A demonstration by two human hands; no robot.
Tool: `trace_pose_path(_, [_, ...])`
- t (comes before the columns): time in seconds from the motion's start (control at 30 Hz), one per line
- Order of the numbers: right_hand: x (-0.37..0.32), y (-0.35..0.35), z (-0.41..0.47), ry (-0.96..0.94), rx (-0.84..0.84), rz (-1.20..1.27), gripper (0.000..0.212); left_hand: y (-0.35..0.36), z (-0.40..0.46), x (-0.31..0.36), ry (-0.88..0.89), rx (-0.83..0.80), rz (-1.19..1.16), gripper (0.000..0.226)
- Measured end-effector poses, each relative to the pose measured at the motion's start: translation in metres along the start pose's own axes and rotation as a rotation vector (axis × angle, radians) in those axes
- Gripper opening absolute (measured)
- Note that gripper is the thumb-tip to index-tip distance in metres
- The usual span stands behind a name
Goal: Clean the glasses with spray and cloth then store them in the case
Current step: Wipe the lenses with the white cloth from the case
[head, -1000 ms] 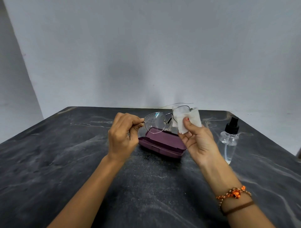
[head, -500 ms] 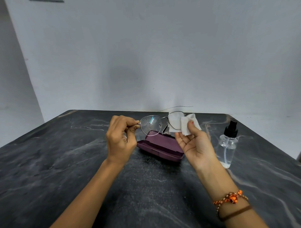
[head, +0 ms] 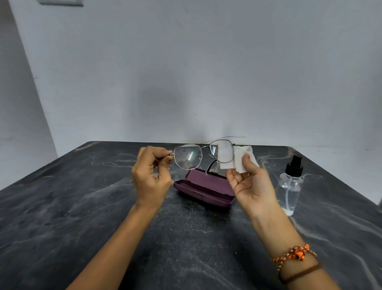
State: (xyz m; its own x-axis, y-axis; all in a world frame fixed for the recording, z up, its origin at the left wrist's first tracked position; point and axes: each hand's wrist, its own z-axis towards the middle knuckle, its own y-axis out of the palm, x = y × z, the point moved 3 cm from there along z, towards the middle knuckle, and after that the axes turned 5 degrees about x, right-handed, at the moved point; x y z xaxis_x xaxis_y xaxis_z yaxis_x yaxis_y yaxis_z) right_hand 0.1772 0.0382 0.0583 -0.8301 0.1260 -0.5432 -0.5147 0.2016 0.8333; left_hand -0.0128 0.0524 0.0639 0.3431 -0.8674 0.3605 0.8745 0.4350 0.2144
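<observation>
at the far upper left of the frame a small grey plate (head: 61, 2) is fixed on the pale wall (head: 186, 72), cut by the top edge. below the wall a dark marbled table (head: 62, 217) fills the lower half of the frame.

left of the centre the left hand (head: 149, 178) is raised above the table, with its back to the camera. its fingers are curled in, and the thumb and forefinger pinch the left corner of the glasses (head: 203, 154) at the hinge. the glasses are thin metal ones, held in the air at the middle of the frame, above the case. the left lens has small drops on it and a bright reflection. one temple arm hangs down toward the case, the other points to the right behind the frame.

under the glasses, at the centre, the purple case (head: 204, 189) lies open on the table, its lid leaning back.

right of the centre the right hand (head: 251, 184) is turned palm up and half open. its thumb and fingers hold a white cloth (head: 237, 158), which is folded around the right lens, so part of it shows through the lens.

further right a clear spray bottle (head: 290, 186) with a black top stands upright on the table, apart from the case. at the lower right, the right wrist carries an orange beaded bracelet (head: 295, 255) and a brown band (head: 300, 274).
</observation>
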Motion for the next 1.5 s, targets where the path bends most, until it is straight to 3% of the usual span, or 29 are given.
trace_pose_path(0.2, [-0.002, -0.003, 0.0, -0.026, 0.032, -0.06, 0.007, -0.006, 0.004, -0.006, -0.12, 0.083, -0.061, 0.03])
trace_pose_path(0.37, [0.018, 0.004, -0.005, 0.037, -0.046, -0.134, 0.007, -0.002, 0.0, -0.001, -0.062, 0.041, -0.029, 0.031])
trace_pose_path(0.9, [0.042, 0.018, -0.028, 0.142, -0.245, -0.034, 0.02, 0.002, -0.002, 0.011, 0.092, -0.027, 0.068, 0.005])
trace_pose_path(1.17, [0.045, 0.018, -0.028, 0.118, -0.278, -0.094, 0.02, 0.008, -0.007, 0.019, 0.149, -0.112, 0.116, 0.015])
trace_pose_path(1.3, [0.047, 0.018, -0.028, 0.092, -0.319, -0.152, 0.03, 0.013, -0.013, 0.023, 0.207, -0.155, 0.09, 0.011])
trace_pose_path(1.5, [0.037, 0.019, -0.026, 0.024, -0.315, -0.182, 0.024, 0.018, -0.016, 0.026, 0.26, -0.182, 0.066, 0.01])
